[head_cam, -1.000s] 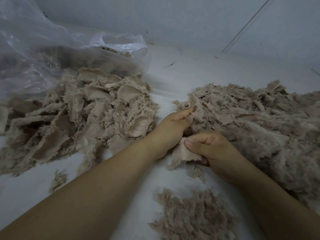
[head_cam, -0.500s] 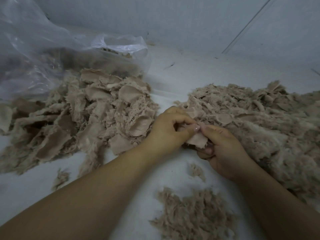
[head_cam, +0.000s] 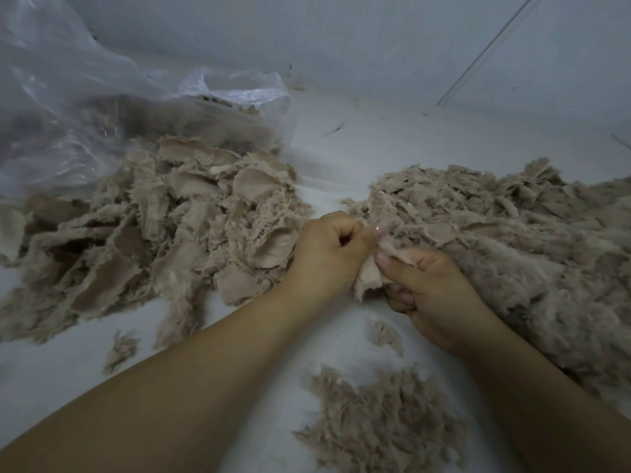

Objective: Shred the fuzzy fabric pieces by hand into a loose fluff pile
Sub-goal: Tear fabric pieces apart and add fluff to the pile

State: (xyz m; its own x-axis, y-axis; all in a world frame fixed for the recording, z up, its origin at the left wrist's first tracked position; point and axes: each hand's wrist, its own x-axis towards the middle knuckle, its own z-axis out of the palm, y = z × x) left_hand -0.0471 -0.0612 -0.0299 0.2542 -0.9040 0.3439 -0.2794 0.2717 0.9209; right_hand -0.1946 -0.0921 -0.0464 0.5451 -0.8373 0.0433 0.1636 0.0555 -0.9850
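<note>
Underneath: a pale grey-white floor (head_cam: 358, 158) carries everything; it looks smooth, with a few dark scuffs near the back.
Wall: a plain grey wall (head_cam: 341, 39) rises behind the floor, and a thin pale line (head_cam: 485, 52) runs slantwise across it at the upper right.
Bag: a clear plastic bag (head_cam: 102, 107) lies crumpled in the far left corner, with more beige scraps showing dimly through it.
Left heap: a heap of fabric pieces (head_cam: 164, 227) spreads out from the mouth of the bag, smooth backing showing on many of them.
Right heap: a second heap (head_cam: 512, 233) lies along the right side, fuzzier in look.
Fluff pile: a small pile of loose fluff (head_cam: 382, 421) sits on the floor near the viewer, between the two forearms, with a stray tuft (head_cam: 387, 336) just beyond it.
Held scrap: one scrap (head_cam: 368, 278) is up off the floor between the hands, at the near edge of the right heap.
Left hand: the left hand (head_cam: 327, 254) is curled, pinching the scrap's top edge.
Right hand: the right hand (head_cam: 433, 295) grasps the scrap's lower part, thumb pressed on it.
</note>
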